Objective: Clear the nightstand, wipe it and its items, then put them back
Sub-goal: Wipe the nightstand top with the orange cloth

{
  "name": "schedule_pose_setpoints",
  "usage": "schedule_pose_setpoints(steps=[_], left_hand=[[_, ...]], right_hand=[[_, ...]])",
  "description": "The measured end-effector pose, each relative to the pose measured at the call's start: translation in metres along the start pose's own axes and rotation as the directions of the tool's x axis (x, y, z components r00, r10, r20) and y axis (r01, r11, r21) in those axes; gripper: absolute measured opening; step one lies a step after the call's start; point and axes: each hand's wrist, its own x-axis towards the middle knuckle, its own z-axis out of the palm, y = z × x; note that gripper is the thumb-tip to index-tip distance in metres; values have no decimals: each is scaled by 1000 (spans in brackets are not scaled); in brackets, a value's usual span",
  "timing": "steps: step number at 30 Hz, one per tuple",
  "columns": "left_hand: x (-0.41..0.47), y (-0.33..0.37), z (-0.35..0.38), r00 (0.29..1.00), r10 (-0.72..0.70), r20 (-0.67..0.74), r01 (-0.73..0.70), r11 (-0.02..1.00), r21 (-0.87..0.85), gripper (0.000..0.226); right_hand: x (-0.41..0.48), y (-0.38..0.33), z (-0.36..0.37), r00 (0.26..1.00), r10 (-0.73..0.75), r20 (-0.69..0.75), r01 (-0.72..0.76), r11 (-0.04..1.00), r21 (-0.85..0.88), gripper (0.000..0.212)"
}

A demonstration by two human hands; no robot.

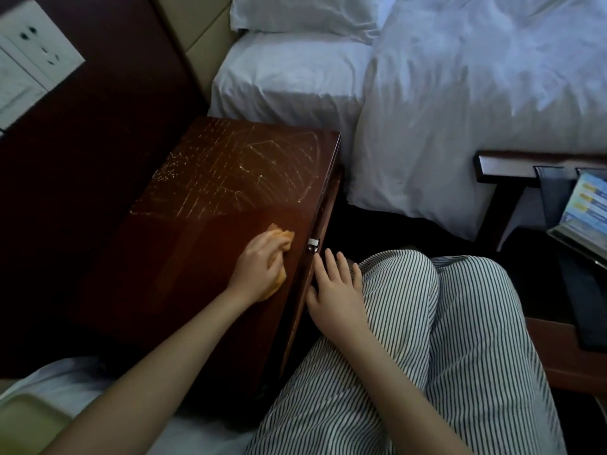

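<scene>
The dark wooden nightstand (184, 257) fills the middle left of the view, its top bare and streaked with wet wipe marks at the far end. My left hand (259, 261) presses a crumpled orange cloth (281, 239) onto the top near its right edge, fingers curled over the cloth. My right hand (335, 290) rests with straight fingers against the nightstand's front edge, just below a small metal drawer latch (312, 245), and holds nothing.
A white-sheeted bed (443, 93) with a pillow (302, 14) lies beyond the nightstand. A wall socket panel (29, 50) is at upper left. A dark wooden chair (512, 172) with printed cards stands at right. My striped trousers (443, 339) fill the foreground.
</scene>
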Motion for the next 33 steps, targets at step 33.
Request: schedule_pose_setpoints(steps=[33], left_hand=[[74, 36, 22, 979, -167, -119, 166, 986, -24, 36]], right_hand=[[-2, -4, 3, 998, 37, -40, -39, 999, -38, 58]])
